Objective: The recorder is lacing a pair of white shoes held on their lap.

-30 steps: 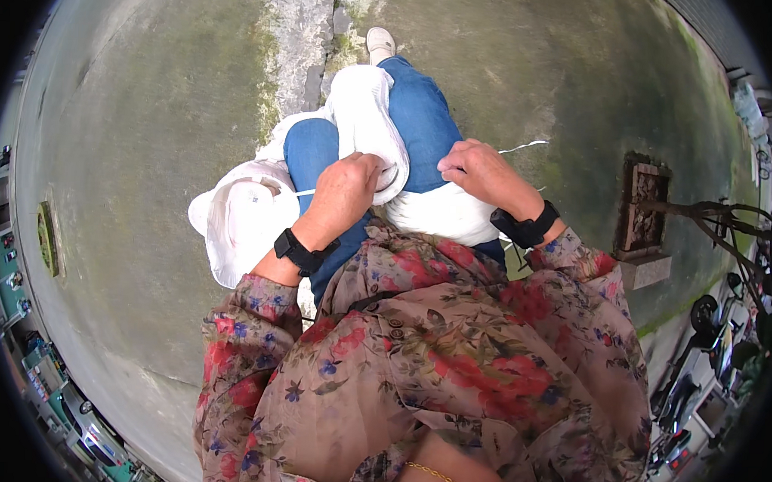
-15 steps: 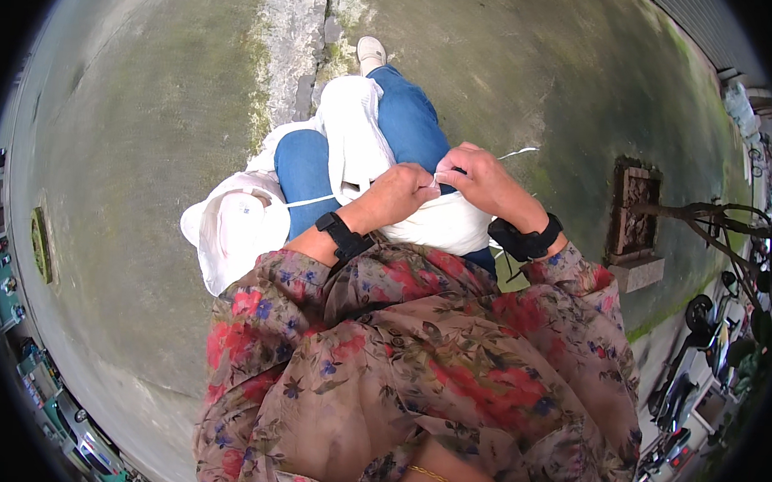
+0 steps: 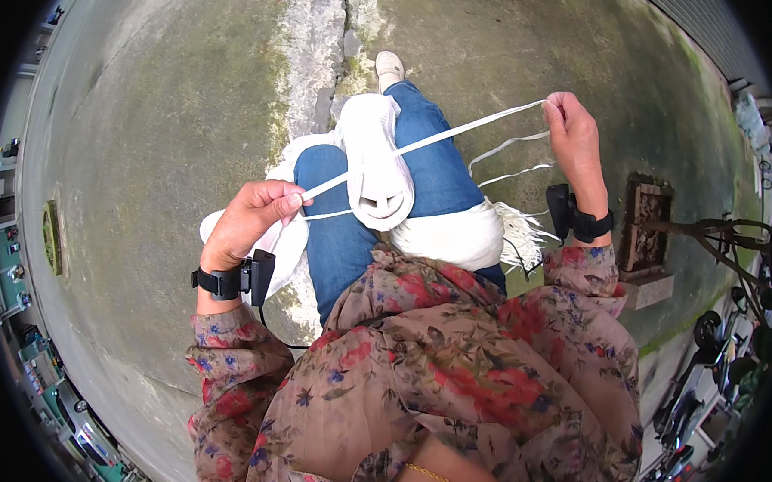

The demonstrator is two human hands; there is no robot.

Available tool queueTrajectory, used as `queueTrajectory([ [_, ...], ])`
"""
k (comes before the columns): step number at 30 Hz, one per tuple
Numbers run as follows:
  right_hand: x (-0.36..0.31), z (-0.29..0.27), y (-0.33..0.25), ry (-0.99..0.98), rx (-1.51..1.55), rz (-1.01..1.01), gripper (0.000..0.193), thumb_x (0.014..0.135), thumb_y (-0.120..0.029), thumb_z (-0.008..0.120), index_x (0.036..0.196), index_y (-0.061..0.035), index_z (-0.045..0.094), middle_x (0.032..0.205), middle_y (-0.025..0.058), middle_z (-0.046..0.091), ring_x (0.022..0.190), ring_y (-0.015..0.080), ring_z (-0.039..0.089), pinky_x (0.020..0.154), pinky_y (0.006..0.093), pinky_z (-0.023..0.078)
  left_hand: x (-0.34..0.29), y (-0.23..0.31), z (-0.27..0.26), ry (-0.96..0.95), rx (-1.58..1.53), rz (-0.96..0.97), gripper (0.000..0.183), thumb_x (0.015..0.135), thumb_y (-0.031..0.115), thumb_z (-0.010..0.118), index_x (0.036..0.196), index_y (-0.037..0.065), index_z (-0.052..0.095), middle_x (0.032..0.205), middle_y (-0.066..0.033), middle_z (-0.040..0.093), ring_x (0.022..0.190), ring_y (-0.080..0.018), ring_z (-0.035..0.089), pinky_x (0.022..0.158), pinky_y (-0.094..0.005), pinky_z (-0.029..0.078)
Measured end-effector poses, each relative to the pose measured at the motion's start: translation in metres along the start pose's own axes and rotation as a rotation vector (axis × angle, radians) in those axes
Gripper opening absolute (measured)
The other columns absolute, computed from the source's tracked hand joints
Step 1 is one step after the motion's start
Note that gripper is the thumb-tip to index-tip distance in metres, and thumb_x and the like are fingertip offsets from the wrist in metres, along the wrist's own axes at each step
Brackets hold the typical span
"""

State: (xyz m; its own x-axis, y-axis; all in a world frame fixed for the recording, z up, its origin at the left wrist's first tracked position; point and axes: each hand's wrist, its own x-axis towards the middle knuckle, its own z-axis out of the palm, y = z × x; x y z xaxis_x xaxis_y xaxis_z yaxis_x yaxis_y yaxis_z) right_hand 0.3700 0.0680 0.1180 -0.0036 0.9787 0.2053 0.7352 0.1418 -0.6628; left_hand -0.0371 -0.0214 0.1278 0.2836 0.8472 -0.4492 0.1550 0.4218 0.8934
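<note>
A narrow white cloth strip (image 3: 473, 127) is stretched slantwise over my thighs. My left hand (image 3: 251, 216) pinches its lower end between thumb and fingers. Out to the right and farther away, my right hand (image 3: 576, 136) is closed on the other end. Beneath the strip, a long, tube-like white cloth piece (image 3: 369, 137) with an opening at its near end lies between my knees. Across my lap rests a bundle of white strips (image 3: 453, 237), its loose ends (image 3: 522, 232) fanning out on the right. More white cloth (image 3: 295, 246) lies beside my left thigh, partly hidden by my left hand.
Loose white strips (image 3: 509, 146) trail past my right thigh. Stained concrete ground (image 3: 184, 129) surrounds me, with a pale crack ahead. On the right stands a brick-edged planter (image 3: 647, 226) with a thin tree (image 3: 705, 227). Scooters (image 3: 685, 396) are parked at the lower right.
My hands were together over my lap and have moved far apart, left hand leftward, right hand outward and up. The white strip is now drawn straight between them.
</note>
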Motion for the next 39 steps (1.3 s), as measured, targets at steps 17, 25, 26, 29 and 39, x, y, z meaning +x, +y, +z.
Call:
queueTrajectory([
  [17, -0.049, 0.162, -0.072, -0.82, 0.833, 0.116, 0.046, 0.092, -0.036, 0.04, 0.092, 0.0073, 0.055, 0.081, 0.0194, 0.06, 0.076, 0.0206, 0.059, 0.068, 0.0321, 0.045, 0.079, -0.021, 0.078, -0.074, 0.227, 0.026, 0.018, 0.086, 0.015, 0.056, 0.088, -0.002, 0.063, 0.075, -0.0021, 0.061, 0.064, -0.0122, 0.056, 0.057, -0.025, 0.045],
  [25, -0.014, 0.169, -0.044, -0.634, 0.546, 0.154, 0.032, 0.088, -0.025, 0.049, 0.087, 0.0051, 0.059, 0.073, 0.0104, 0.061, 0.069, 0.0167, 0.056, 0.063, 0.0289, 0.044, 0.112, -0.04, 0.051, 0.41, 0.347, 0.154, 0.023, 0.082, 0.015, 0.059, 0.1, -0.001, 0.061, 0.072, -0.0077, 0.061, 0.062, -0.0132, 0.056, 0.055, -0.0254, 0.045],
  [26, -0.013, 0.17, -0.043, -0.633, 0.544, 0.155, 0.032, 0.088, -0.025, 0.049, 0.087, 0.0051, 0.059, 0.073, 0.0104, 0.061, 0.069, 0.0167, 0.056, 0.063, 0.0289, 0.044, 0.116, -0.043, 0.053, 0.429, 0.696, 0.255, 0.026, 0.079, 0.016, 0.062, 0.099, -0.001, 0.061, 0.073, -0.0105, 0.061, 0.062, -0.0165, 0.058, 0.057, -0.0282, 0.047],
  [29, -0.013, 0.179, -0.036, -0.573, 0.539, 0.239, 0.028, 0.085, -0.023, 0.052, 0.088, 0.0044, 0.06, 0.073, 0.0102, 0.061, 0.07, 0.016, 0.056, 0.064, 0.0295, 0.044, 0.125, -0.05, 0.064, 0.454, 0.768, 0.23, 0.032, 0.072, 0.019, 0.068, 0.095, -0.003, 0.061, 0.074, -0.0159, 0.062, 0.065, -0.0236, 0.06, 0.06, -0.0324, 0.048],
  [39, -0.014, 0.164, -0.027, -0.563, 0.221, -0.071, 0.026, 0.079, -0.018, 0.06, 0.094, 0.0027, 0.062, 0.087, 0.0206, 0.063, 0.081, 0.0274, 0.062, 0.073, 0.0342, 0.047, 0.141, -0.053, 0.06, 0.528, 0.711, 0.207, 0.032, 0.062, 0.02, 0.075, 0.083, -0.001, 0.064, 0.072, -0.0155, 0.063, 0.067, -0.0297, 0.061, 0.063, -0.0355, 0.048],
])
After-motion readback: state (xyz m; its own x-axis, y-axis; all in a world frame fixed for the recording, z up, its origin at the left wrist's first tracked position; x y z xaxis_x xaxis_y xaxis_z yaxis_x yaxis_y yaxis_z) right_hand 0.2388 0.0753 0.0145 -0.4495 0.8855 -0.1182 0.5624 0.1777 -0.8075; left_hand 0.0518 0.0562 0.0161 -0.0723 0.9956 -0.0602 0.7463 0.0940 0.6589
